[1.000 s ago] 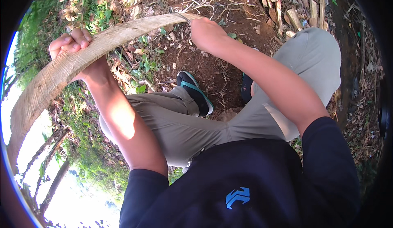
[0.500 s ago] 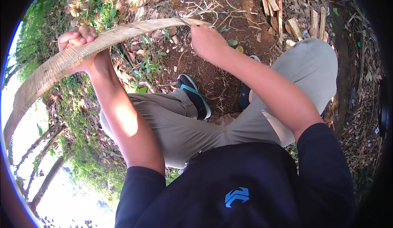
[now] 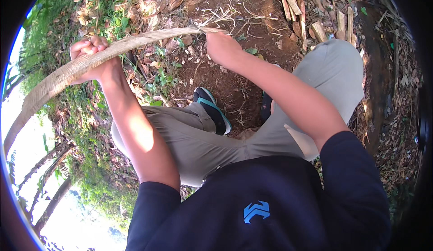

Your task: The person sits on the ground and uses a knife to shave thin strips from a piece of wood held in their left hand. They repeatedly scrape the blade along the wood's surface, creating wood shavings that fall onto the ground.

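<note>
A long, pale, curved strip of split wood or bamboo (image 3: 135, 43) arcs from the lower left up to the top centre. My left hand (image 3: 90, 55) is wrapped around it at upper left. At the strip's right end, near its frayed tip (image 3: 212, 29), my right hand (image 3: 223, 48) is closed over it, back of the hand facing me; what the fingers hold besides the strip is hidden. Below the strip are my bent knees in grey-beige trousers (image 3: 189, 138) and a dark shoe with a teal edge (image 3: 212, 111).
Bare brown soil (image 3: 243, 75) lies under the hands, with dry leaves and green weeds (image 3: 112, 7) at upper left. Several split wood pieces (image 3: 315, 16) lie at upper right. A dark trunk or root (image 3: 379, 70) runs down the right side. The ground drops away at lower left.
Both hands with the strip have shifted slightly right and down in view. The grip on the strip looks unchanged.
</note>
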{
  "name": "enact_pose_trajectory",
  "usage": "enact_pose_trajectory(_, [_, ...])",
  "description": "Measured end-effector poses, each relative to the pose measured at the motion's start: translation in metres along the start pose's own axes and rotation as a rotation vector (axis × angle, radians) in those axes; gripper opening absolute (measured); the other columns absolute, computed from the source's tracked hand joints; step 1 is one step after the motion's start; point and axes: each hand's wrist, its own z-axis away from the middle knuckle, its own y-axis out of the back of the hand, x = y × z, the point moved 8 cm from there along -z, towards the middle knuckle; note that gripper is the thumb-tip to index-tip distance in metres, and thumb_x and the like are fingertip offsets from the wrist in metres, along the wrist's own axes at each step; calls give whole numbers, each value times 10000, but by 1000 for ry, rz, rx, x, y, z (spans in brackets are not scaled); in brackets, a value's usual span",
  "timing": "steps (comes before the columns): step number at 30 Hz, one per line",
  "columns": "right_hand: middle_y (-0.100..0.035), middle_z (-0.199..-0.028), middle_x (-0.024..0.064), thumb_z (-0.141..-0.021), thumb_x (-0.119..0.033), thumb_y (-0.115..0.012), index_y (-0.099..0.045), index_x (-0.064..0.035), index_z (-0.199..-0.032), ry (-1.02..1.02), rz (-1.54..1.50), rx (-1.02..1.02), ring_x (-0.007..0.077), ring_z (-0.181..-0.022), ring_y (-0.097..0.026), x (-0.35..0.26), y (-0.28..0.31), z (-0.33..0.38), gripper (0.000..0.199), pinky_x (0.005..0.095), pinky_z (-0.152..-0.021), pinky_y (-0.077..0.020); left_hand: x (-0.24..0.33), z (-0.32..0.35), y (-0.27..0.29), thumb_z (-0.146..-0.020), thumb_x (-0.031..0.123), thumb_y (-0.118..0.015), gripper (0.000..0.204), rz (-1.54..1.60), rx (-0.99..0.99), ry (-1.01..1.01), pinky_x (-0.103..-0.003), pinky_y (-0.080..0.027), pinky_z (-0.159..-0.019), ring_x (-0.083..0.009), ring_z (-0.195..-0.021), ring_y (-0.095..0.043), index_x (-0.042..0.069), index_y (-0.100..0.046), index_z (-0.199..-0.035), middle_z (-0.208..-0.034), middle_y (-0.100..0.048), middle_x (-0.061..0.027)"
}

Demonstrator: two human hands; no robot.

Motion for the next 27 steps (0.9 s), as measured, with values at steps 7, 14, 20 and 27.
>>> enact_pose_trajectory(7, [-663,-975,287,-855,-26,-459,-647,85,-945,-38,-19,-79,400,-957,-663,-9,7,5,236,487,-851,-516,3,8,7,-809,872,-181,952,-4,18,-15,-290,-398,-401,-201,-454,-519,24,-605,-720,-529,-543,-56])
enact_pose_trajectory(14, [-659,-991,295,-853,-28,-468,-651,79,-985,-1,16,-43,406,-980,-656,-2,8,2,250,475,-850,-522,-2,5,-25,-762,918,-191,1014,66,-148,-18,-284,-452,-417,-201,-477,-564,11,-643,-769,-548,-582,-44])
enact_pose_trajectory(20, [-661,-999,294,-851,-35,-475,-653,91,-958,-28,0,-48,405,-966,-663,-9,11,5,243,486,-839,-526,-3,2,-6,-729,938,-249,1036,134,-213,11,-301,-458,-457,-217,-547,-594,-17,-640,-813,-598,-598,-83])
enact_pose_trajectory(27, [-668,-983,279,-869,-52,-469,-654,76,-963,-10,74,-8,399,-962,-665,5,2,5,244,478,-822,-536,-3,8,-24,-672,985,-192,1097,122,-138,4,-278,-449,-436,-209,-494,-550,-5,-659,-742,-561,-588,-87])
